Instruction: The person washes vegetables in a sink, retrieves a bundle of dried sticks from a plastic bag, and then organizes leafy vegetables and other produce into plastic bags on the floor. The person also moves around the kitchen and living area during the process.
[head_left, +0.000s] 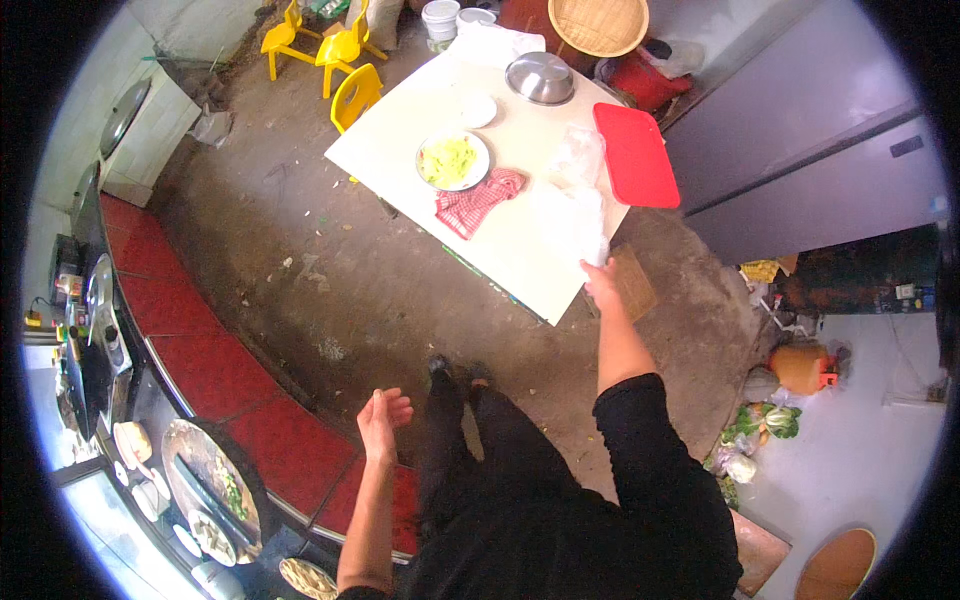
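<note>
My right hand (600, 283) reaches to the near right edge of the pale table (525, 289), with its fingers closed on the lower end of a white plastic bag (581, 221). My left hand (384, 421) hangs in the air beside the red-tiled counter front, loosely curled and holding nothing. On the table stands a bowl (450, 160) of chopped light-green vegetable. A red-and-white checked cloth (480, 202) lies crumpled against it. Beyond the bag are a clear plastic bag (577, 154) and a red plastic lid or tray (637, 156) that overhangs the table's right edge.
A metal basin (540, 77) rests upside down near a small white bowl (478, 110). Yellow chairs (356, 97) stand beyond the table. On the left counter, a cleaver (206, 495) lies on a round chopping board (176, 442). A refrigerator (787, 120) and floor-level vegetables (780, 421) are to the right.
</note>
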